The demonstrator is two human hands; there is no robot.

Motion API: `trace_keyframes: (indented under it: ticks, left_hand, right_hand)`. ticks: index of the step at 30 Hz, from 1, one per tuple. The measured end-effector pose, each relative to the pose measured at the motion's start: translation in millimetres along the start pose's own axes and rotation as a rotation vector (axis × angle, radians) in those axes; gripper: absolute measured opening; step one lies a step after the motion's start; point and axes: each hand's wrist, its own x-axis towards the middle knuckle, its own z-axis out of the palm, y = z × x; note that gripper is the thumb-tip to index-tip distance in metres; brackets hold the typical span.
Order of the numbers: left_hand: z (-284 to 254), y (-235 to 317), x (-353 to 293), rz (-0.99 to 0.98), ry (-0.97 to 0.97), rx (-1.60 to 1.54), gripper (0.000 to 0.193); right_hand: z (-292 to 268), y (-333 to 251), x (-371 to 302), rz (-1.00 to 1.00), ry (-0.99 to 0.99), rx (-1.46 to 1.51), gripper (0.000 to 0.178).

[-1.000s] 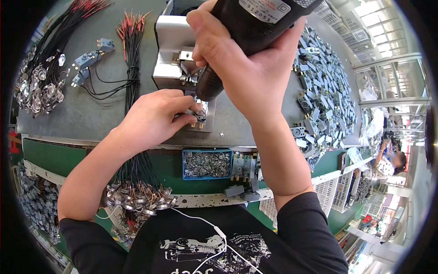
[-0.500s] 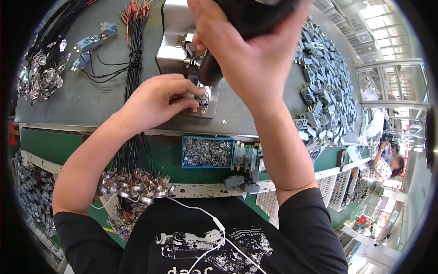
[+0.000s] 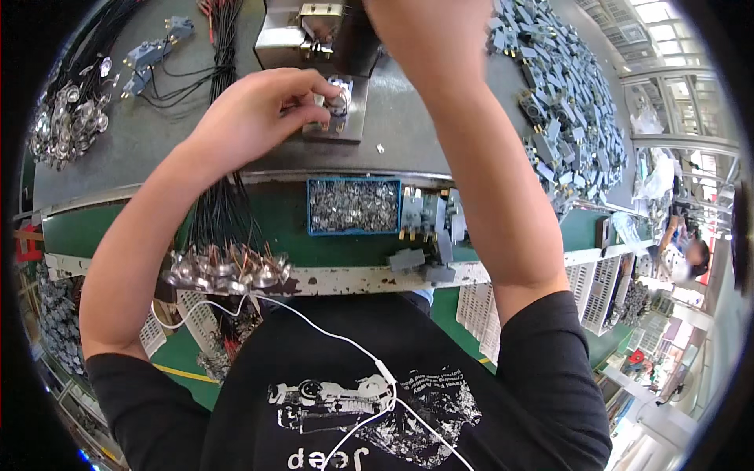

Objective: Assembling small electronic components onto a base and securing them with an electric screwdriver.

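My left hand [image 3: 255,110] reaches over the bench with thumb and fingertips closed around a small silvery round part [image 3: 339,99]. That part sits on a flat metal fixture plate [image 3: 345,129], where brass-coloured prongs show by my fingertips. Behind the plate rises a metal block with a bracket [image 3: 322,22]. My right hand [image 3: 432,35] is raised at the top edge of the picture. Its fingers are cut off there, so whatever it holds is out of sight.
Left of the fixture lie a bundle of black wires [image 3: 224,59] and wired grey plugs [image 3: 148,56]. A large heap of grey plug housings [image 3: 577,110] covers the right side. A blue tray [image 3: 353,233] of small metal pieces stands by the near edge, beside more grey plug parts [image 3: 428,216].
My right hand has moved up and away from the fixture, and the black hand tool it held is out of view. My left hand stays at the silvery part; the whole view has shifted.
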Motion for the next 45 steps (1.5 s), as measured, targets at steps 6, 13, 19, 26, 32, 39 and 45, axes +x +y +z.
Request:
trace_keyframes:
  ticks: [6,13,19,26,32,39,45]
  left_hand:
    - [28.2,32.7,-21.9,0.632,-0.186,0.552,0.005]
    - [63.5,22.9,-23.9,0.734,-0.410,0.671,0.005]
    - [64.8,21.0,-28.0,0.716,-0.378,0.579,0.007]
    - [62.6,13.8,-25.9,0.666,-0.408,0.360,0.009]
    - [56.6,18.8,-24.0,0.599,-0.454,0.237,0.009]
    - [55.8,14.8,-27.1,0.577,-0.480,0.179,0.009]
    - [55.0,19.2,-34.2,0.610,-0.430,0.147,0.014]
  right_hand:
    - [-24.2,-17.0,5.4,0.025,0.022,0.055,0.068]
    - [-25.4,-19.5,5.5,-0.006,0.050,0.166,0.070]
    - [6.1,-12.6,6.4,0.015,0.076,0.235,0.071]
    - [40.9,1.0,25.5,0.103,0.072,0.278,0.078]
    - [28.7,-1.3,42.6,0.316,-0.215,0.227,0.072]
    - [36.9,-2.7,9.9,0.185,0.083,0.224,0.067]
    - [7.2,-23.0,-2.7,0.315,0.152,0.089,0.053]
